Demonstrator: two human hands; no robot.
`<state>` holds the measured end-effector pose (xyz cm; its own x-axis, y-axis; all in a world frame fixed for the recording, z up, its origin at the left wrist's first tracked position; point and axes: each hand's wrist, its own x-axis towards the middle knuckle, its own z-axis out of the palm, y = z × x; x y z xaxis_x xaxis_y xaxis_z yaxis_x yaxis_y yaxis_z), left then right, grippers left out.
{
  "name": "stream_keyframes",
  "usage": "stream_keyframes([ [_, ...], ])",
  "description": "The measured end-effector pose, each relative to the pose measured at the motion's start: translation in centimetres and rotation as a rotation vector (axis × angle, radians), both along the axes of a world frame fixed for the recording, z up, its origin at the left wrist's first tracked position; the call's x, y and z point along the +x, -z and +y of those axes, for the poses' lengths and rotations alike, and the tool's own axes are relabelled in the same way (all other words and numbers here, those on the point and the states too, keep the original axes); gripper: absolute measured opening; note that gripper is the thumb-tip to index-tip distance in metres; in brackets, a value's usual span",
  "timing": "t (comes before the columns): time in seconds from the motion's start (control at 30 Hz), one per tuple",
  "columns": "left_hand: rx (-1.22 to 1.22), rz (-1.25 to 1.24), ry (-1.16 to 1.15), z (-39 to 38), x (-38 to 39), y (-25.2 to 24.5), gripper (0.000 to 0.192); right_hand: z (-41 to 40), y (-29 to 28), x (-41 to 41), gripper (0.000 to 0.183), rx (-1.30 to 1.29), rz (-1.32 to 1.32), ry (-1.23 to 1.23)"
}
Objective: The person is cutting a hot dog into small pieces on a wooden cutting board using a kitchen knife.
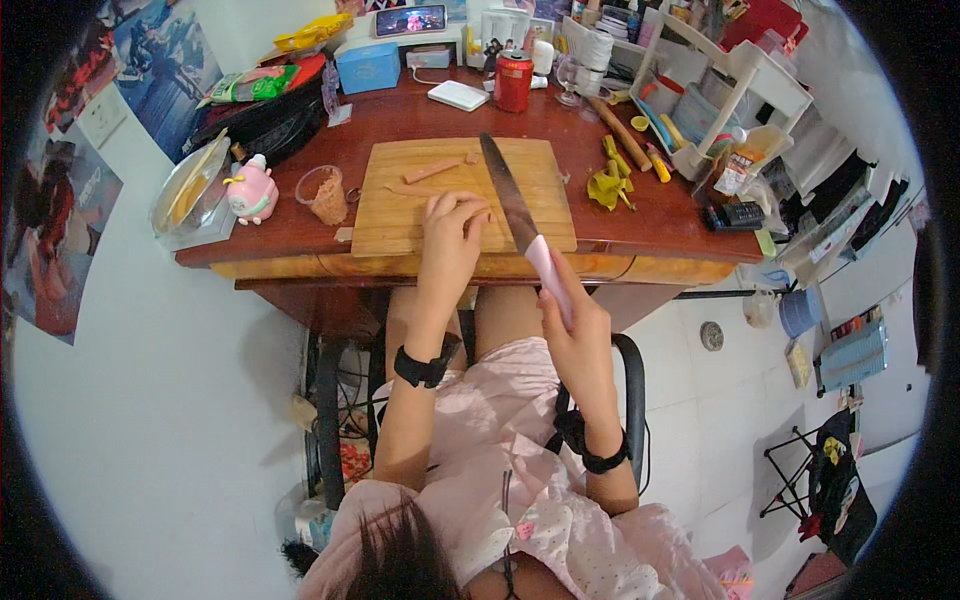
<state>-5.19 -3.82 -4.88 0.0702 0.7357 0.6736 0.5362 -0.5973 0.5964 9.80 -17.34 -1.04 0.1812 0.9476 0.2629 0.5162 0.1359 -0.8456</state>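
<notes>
A wooden cutting board (390, 225) lies near the desk's front edge. My right hand (577, 322) grips the pink handle of a kitchen knife (510, 187), whose blade slants up and left over the board. My left hand (454, 229) rests on the board with curled fingers; a small pinkish piece seems to be at its fingertips, mostly hidden. Beyond the left hand lie a pinkish sausage-like strip (433, 170), a small cut piece (472, 158) and a thin slice (412, 191). Left of the board, a clear plastic cup (324, 196) holds small pinkish-orange bits.
A pink figurine (253, 191) and a clear container (191, 191) stand left. A red can (514, 81) and white device (458, 96) are behind the board. Crumpled yellow-green wrappers (611, 184), a wooden stick (621, 135) and a white rack (731, 97) are right.
</notes>
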Motion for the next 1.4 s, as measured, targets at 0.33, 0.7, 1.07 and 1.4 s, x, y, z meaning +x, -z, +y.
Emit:
stream_keyframes([
  [0.33, -0.038, 0.031, 0.000, -0.4, 0.3, -0.4, 0.015, 1.0, 1.3, -1.6, 0.044, 0.159, -0.150, 0.027],
  [0.7, -0.049, 0.047, -0.006, -0.6, 0.5, -0.8, 0.012, 1.5, 0.3, -1.9, 0.040, 0.108, -0.187, 0.010],
  [1.07, -0.031, 0.062, -0.017, -0.5, 0.6, -0.7, 0.011, 2.2, 0.5, -1.6, 0.046, 0.191, -0.278, -0.022],
  [1.4, -0.020, 0.088, -0.067, -0.1, 0.6, -0.2, 0.016, 2.1, -0.3, -2.5, 0.051, 0.107, -0.461, 0.004],
])
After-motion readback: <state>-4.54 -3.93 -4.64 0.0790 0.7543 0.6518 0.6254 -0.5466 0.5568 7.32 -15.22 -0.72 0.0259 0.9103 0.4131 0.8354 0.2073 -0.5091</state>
